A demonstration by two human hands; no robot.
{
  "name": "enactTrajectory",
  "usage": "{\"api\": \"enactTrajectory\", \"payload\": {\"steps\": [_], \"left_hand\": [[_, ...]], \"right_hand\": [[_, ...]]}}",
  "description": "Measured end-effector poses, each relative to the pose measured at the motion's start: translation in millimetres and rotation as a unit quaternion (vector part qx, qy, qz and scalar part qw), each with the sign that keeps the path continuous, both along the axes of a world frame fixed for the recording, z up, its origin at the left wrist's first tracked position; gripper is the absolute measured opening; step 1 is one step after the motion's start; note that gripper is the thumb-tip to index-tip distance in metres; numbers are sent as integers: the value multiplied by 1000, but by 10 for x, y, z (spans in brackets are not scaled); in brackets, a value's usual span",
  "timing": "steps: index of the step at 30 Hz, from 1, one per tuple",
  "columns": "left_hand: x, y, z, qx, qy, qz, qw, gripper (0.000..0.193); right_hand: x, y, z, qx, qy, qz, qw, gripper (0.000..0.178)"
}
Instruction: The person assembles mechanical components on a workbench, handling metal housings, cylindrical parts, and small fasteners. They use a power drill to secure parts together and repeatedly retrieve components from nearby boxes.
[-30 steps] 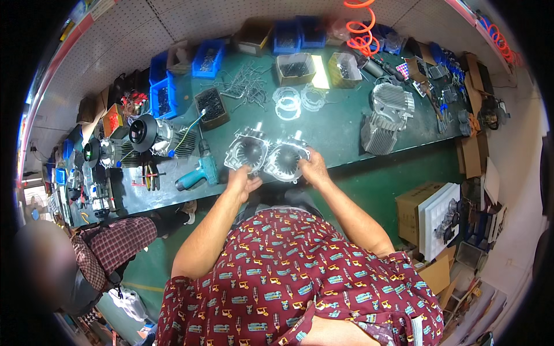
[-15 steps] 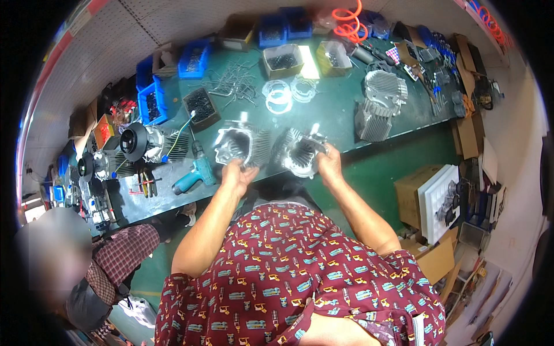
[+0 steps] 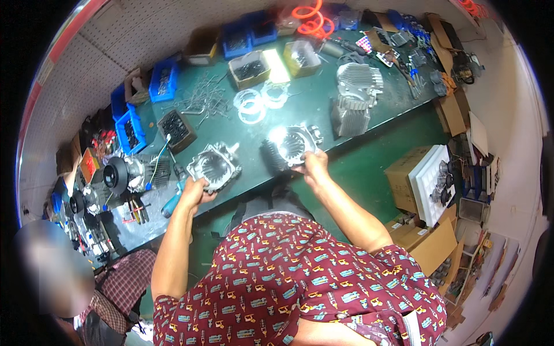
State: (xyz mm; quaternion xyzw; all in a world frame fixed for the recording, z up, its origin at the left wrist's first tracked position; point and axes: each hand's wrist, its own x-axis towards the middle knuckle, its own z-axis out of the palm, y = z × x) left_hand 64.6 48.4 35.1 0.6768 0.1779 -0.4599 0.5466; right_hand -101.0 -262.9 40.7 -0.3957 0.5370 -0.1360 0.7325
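Left grip (image 3: 197,194) holds silver finned metal housing (image 3: 214,166) just ahead; right grip (image 3: 312,164), matching housing (image 3: 291,145). Keep both steady, apart.

A person in a patterned maroon shirt (image 3: 277,271) faces a green worktop (image 3: 254,138). The left grip (image 3: 197,192) holds a silver metal casting (image 3: 213,164) by its near edge; the right grip (image 3: 312,165) holds a second casting (image 3: 290,144), well apart. Beyond lie pale rings (image 3: 264,98); finned housings (image 3: 359,83) stand right, and a teal drill (image 3: 171,205) lies left.
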Motion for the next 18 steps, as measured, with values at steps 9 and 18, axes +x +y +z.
{"api": "enactTrajectory", "payload": {"steps": [9, 18], "left_hand": [[-36, 16, 36, 92, -107, -149, 979, 34], [-23, 161, 35, 123, -189, -184, 957, 40]], "right_hand": [[162, -199, -265, -22, 31, 5, 999, 29], [139, -139, -82, -36, 50, 54, 997, 37]]}}
